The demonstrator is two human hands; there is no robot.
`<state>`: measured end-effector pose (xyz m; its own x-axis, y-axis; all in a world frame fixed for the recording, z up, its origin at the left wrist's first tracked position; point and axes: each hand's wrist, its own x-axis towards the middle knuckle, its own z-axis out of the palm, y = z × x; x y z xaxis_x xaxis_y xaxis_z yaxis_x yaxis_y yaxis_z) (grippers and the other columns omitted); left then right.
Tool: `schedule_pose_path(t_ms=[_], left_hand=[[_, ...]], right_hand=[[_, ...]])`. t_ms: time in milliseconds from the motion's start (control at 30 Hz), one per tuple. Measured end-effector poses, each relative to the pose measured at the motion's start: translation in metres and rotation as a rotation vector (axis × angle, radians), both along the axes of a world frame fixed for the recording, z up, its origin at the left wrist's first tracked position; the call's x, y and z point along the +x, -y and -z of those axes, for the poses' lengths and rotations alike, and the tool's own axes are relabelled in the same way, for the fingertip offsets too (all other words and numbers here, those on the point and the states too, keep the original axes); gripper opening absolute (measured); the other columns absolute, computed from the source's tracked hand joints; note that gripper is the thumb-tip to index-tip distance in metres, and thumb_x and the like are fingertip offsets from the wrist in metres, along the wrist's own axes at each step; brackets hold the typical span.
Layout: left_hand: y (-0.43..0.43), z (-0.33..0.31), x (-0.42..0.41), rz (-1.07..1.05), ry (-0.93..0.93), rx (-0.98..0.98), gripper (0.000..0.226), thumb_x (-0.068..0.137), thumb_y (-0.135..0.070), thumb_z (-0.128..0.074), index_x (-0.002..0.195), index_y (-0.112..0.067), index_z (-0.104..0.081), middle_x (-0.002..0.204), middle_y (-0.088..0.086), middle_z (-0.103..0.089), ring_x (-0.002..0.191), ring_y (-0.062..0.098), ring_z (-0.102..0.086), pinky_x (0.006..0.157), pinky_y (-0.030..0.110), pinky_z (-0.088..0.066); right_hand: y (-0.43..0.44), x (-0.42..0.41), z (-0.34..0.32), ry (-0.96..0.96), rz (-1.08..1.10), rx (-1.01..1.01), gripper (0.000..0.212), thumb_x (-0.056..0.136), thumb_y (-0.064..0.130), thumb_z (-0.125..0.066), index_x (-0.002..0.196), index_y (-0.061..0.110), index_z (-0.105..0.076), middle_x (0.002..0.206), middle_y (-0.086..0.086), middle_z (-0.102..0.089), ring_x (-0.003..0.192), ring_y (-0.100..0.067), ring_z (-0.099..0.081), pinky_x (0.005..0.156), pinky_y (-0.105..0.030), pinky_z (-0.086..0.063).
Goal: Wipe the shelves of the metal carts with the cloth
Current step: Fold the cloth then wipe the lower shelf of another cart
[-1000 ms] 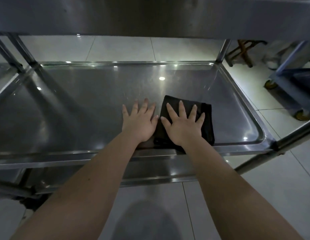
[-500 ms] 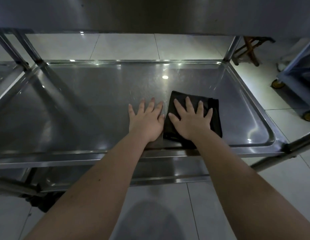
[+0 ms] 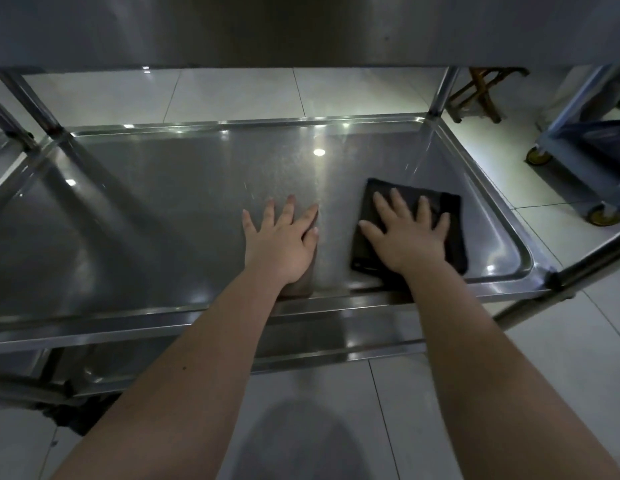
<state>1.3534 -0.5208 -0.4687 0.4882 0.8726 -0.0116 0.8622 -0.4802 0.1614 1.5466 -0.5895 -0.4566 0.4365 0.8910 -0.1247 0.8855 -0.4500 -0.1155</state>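
Beyond the shelf [image 3: 163,220]: blue trolley [image 3: 578,147], wooden stand [image 3: 481,95].

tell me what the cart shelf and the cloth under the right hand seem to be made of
Shelf: apparently stainless steel, smooth and semi-glossy; it throws back bright light spots and streaks. Cloth, flat under the right hand: dark soft fabric, matte; folded layers show at its edges, no shine. The fibre cannot be told.

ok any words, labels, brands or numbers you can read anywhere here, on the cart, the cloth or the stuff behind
None: no text can be read in this view.
The metal cart shelf, the black cloth under the right hand and the blue cart behind show no lettering, labels or numbers.
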Motion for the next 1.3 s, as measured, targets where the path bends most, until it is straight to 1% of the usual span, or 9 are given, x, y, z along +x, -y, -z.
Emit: schedule_pose_path(t_ms=[133,233,500,600,700,800,900,1033,1300], left_hand=[[-0.002,0.003,-0.003,-0.001,-0.028,0.017,0.052,0.102,-0.048,-0.012,0.153,-0.043,-0.005,0.164,-0.006,0.001,0.150,0.027,0.004,0.114,0.064,0.004],[-0.003,0.003,-0.004,0.009,-0.031,0.017,0.052,0.102,-0.049,-0.011,0.153,-0.042,-0.003,0.164,-0.007,0.002,0.150,0.027,0.004,0.115,0.064,0.003],[-0.005,-0.002,0.002,-0.019,-0.053,0.009,0.063,0.092,-0.070,-0.012,0.151,-0.048,-0.006,0.164,-0.009,-0.001,0.150,0.024,0.003,0.115,0.063,0.002],[-0.005,-0.006,0.013,-0.047,-0.113,-0.028,0.063,0.093,-0.068,-0.013,0.152,-0.047,-0.004,0.164,-0.008,0.002,0.150,0.029,0.005,0.115,0.065,0.002],[-0.011,-0.013,0.043,-0.089,-0.167,-0.101,0.065,0.097,-0.063,-0.013,0.155,-0.036,-0.001,0.164,-0.002,0.007,0.147,0.040,0.008,0.114,0.064,0.006],[-0.017,-0.015,0.083,-0.037,-0.162,-0.114,0.065,0.099,-0.056,-0.012,0.156,-0.027,0.002,0.163,-0.006,0.011,0.148,0.030,0.014,0.110,0.070,0.008],[-0.019,-0.010,0.103,-0.055,-0.111,-0.125,0.062,0.099,-0.052,-0.012,0.155,-0.031,0.004,0.162,-0.010,0.014,0.149,0.027,0.014,0.104,0.076,0.008],[-0.017,-0.004,0.101,-0.052,-0.085,-0.055,0.056,0.099,-0.056,-0.011,0.152,-0.045,0.002,0.163,-0.009,0.010,0.149,0.029,0.010,0.104,0.077,0.007],[-0.021,-0.005,0.097,-0.011,-0.133,-0.064,0.062,0.083,-0.082,-0.010,0.141,-0.064,0.005,0.163,-0.004,0.011,0.148,0.034,0.012,0.102,0.079,0.006]], right_hand=[[-0.009,-0.061,0.005,0.033,-0.196,0.036,0.064,0.094,0.069,-0.012,0.152,0.046,0.003,0.162,0.014,0.009,0.149,-0.031,0.012,0.115,-0.063,0.007],[-0.012,-0.053,0.006,-0.002,-0.226,0.066,0.065,0.093,0.071,-0.014,0.152,0.047,-0.001,0.162,0.016,0.004,0.150,-0.027,0.010,0.116,-0.059,0.009],[-0.020,0.050,0.004,-0.017,-0.022,0.040,0.066,0.092,0.072,-0.018,0.152,0.048,-0.005,0.163,0.017,0.002,0.150,-0.024,0.006,0.118,-0.058,0.004],[-0.016,0.057,0.005,0.005,-0.007,0.052,0.066,0.093,0.071,-0.016,0.153,0.045,-0.004,0.163,0.014,0.003,0.150,-0.026,0.007,0.117,-0.058,0.005],[-0.017,0.052,0.003,0.019,-0.009,0.052,0.066,0.094,0.070,-0.015,0.154,0.044,-0.003,0.163,0.013,0.004,0.150,-0.027,0.008,0.117,-0.059,0.006],[-0.017,0.052,0.003,0.024,-0.008,0.054,0.067,0.093,0.071,-0.014,0.153,0.044,-0.002,0.163,0.013,0.005,0.150,-0.027,0.009,0.117,-0.059,0.006],[-0.017,0.054,0.006,0.035,-0.008,0.059,0.068,0.093,0.071,-0.013,0.153,0.044,-0.001,0.163,0.013,0.006,0.150,-0.027,0.009,0.117,-0.060,0.006],[-0.022,0.058,0.006,0.022,-0.023,0.060,0.068,0.092,0.072,-0.015,0.153,0.044,-0.002,0.163,0.013,0.005,0.149,-0.029,0.011,0.115,-0.062,0.007],[-0.058,0.093,-0.001,-0.041,-0.016,0.067,0.066,0.093,0.070,-0.021,0.153,0.044,-0.008,0.164,0.011,-0.001,0.150,-0.029,0.009,0.115,-0.063,0.008]])
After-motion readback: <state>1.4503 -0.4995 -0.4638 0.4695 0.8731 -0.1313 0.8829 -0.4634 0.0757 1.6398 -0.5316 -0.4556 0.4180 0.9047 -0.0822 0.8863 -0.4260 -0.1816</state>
